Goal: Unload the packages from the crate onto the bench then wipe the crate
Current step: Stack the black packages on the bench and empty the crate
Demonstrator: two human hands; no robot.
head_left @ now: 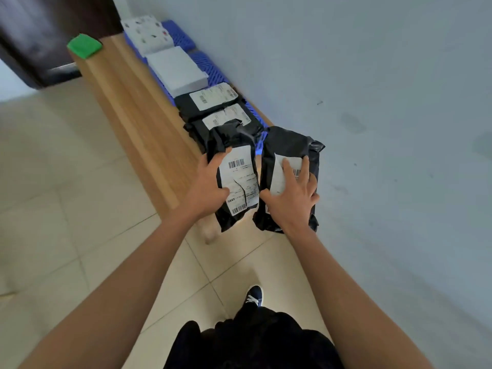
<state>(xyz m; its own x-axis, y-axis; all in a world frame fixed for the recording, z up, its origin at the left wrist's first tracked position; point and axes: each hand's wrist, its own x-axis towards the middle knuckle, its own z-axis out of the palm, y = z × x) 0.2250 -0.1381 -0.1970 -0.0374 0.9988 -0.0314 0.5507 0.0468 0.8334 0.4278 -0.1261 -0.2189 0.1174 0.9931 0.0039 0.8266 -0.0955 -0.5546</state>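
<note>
Two black poly-bag packages with white shipping labels are in my hands at the near end of the wooden bench [127, 83]. My left hand [210, 182] grips the left black package [237, 155] by its left edge. My right hand [295, 193] lies spread over the label of the right black package [290, 145] and holds it. A blue slatted crate [205, 62] runs along the wall on the bench. Two more black packages [213, 102] and white packages [175, 69] lie on it. A green cloth [84, 46] rests at the bench's far end.
A pale grey wall [372, 102] bounds the bench on the right. A dark door [40, 35] stands beyond the far end. Beige floor tiles [66, 182] spread to the left. My dark shoe [254, 295] is on the floor below the bench end.
</note>
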